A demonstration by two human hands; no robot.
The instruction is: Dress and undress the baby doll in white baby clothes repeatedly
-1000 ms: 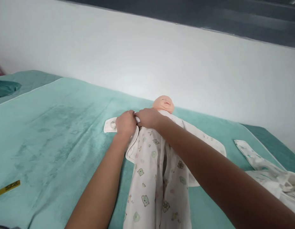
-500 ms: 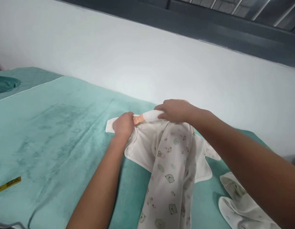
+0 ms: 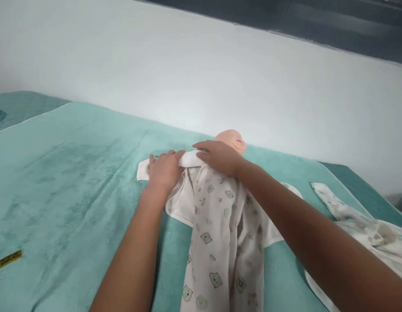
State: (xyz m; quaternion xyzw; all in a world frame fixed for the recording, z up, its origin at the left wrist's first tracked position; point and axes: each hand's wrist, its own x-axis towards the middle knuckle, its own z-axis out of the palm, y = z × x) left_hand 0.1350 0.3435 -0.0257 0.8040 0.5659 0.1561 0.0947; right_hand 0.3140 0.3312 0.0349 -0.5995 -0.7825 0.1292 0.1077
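Observation:
A baby doll (image 3: 229, 138) lies on its back on the bed, its head partly behind my right arm. Patterned pale baby clothing (image 3: 217, 242) with green animal prints covers its body and legs, and an opened white top (image 3: 181, 206) spreads out under it. My left hand (image 3: 166, 171) is closed around the end of the doll's arm at the top's sleeve (image 3: 142, 170); the doll's hand is hidden. With fingers closed over the upper part of the doll's white-sleeved arm (image 3: 190, 159), my right hand (image 3: 217, 157) rests near its shoulder.
A green plush sheet (image 3: 73, 182) covers the bed against a white wall (image 3: 138, 65). More printed baby clothes (image 3: 376, 234) lie crumpled at the right. A yellow strip (image 3: 7, 260) with dark markings lies at the left.
My left hand has moved onto the doll's hand, which showed before. My right hand has shifted left along the arm. The doll's head now shows more, and the view has turned somewhat.

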